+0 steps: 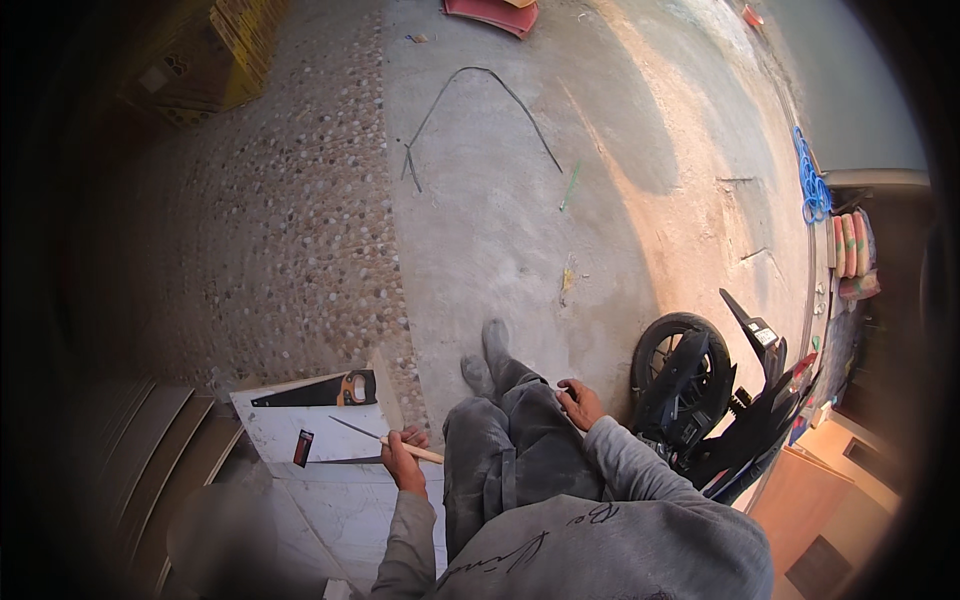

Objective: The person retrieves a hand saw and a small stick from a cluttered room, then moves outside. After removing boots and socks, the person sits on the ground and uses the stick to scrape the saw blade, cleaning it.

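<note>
My left hand is closed round the pale wooden handle of a slim file. The file's dark, narrow blade points away to the left over a white board. On that board lie a hand saw with a black blade and an orange-and-black handle, and a small dark packet with red on it. My right hand is at my right knee, fingers curled together. A thin pale edge shows beneath it, too small to name.
A motorcycle stands close on my right. Curved panels lean at the lower left. A bent dark strip lies on the concrete ahead, beside a pebbled strip. Blue hose or rope and stacked sacks are far right.
</note>
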A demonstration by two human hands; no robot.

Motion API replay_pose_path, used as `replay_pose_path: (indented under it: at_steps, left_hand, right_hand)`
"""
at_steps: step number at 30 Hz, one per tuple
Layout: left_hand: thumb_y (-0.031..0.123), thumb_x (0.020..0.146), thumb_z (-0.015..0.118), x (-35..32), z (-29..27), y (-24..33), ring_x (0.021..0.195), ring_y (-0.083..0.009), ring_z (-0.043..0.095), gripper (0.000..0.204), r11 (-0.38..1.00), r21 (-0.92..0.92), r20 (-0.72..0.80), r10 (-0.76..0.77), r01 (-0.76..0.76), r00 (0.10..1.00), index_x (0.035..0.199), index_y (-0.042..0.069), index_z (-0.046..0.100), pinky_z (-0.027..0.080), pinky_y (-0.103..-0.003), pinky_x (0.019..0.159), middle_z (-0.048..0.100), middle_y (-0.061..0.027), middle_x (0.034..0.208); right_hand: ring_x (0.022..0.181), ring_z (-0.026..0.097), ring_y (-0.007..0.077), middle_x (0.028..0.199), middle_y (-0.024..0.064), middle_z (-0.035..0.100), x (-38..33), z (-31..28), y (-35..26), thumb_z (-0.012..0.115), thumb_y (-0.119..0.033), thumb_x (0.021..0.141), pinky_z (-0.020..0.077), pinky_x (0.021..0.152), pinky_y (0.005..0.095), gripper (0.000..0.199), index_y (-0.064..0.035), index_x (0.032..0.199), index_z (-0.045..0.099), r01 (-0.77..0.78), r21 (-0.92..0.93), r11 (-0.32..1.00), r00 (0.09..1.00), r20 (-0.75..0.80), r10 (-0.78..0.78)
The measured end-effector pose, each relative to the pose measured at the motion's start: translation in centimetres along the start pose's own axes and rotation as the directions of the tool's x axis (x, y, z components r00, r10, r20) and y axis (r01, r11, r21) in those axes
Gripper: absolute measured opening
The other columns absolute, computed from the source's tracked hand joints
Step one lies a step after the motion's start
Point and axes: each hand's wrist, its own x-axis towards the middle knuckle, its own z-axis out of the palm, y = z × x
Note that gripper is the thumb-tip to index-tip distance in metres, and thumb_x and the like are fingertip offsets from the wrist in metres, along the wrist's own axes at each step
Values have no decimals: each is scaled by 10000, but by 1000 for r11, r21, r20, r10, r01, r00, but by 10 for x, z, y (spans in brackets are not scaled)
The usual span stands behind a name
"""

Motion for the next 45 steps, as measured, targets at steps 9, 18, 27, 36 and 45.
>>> replay_pose_path:
  at_steps: [9,18,27,36,45]
  left_hand:
    - [296,970,460,-18,-41,-15,760,-258,655,297,985,170,47,-16,8,999,935,0,469,564,-351,629,622,-183,977]
    - [262,973,473,-27,-124,-20,698,-255,659,295,966,259,-75,8,12,997,1074,-14,492,544,-342,577,644,-168,928]
    - [257,968,467,-55,-230,-23,670,-262,660,309,833,540,-224,1,123,975,1073,-33,488,543,-353,530,632,-178,929]
    - [204,931,495,-72,-194,-22,668,-194,650,232,769,624,-154,-49,135,987,937,-18,563,520,-305,564,651,-114,856]
    - [182,924,505,-73,-200,-23,686,-180,656,220,716,690,-93,-55,104,994,895,-19,589,515,-296,589,669,-111,860]
  right_hand:
    - [664,625,188,788,115,637,-58,-1,99,588,-227,882,516,603,333,310,-22,1114,586,-262,218,940,958,-61,281]
    - [663,609,170,803,99,659,-64,23,111,554,-153,896,502,583,316,235,-46,1098,611,-242,231,942,963,-63,263]
    - [902,666,268,965,160,696,-19,77,151,564,-235,881,498,850,341,295,-47,1089,658,-189,61,980,972,-129,196]
    - [750,665,211,900,121,693,8,86,175,535,-224,910,534,683,346,267,-61,1090,645,-327,189,926,936,-74,345]
    - [961,655,335,932,171,705,50,109,173,598,-194,792,502,877,403,368,-80,1139,639,-359,-74,931,915,-225,335]
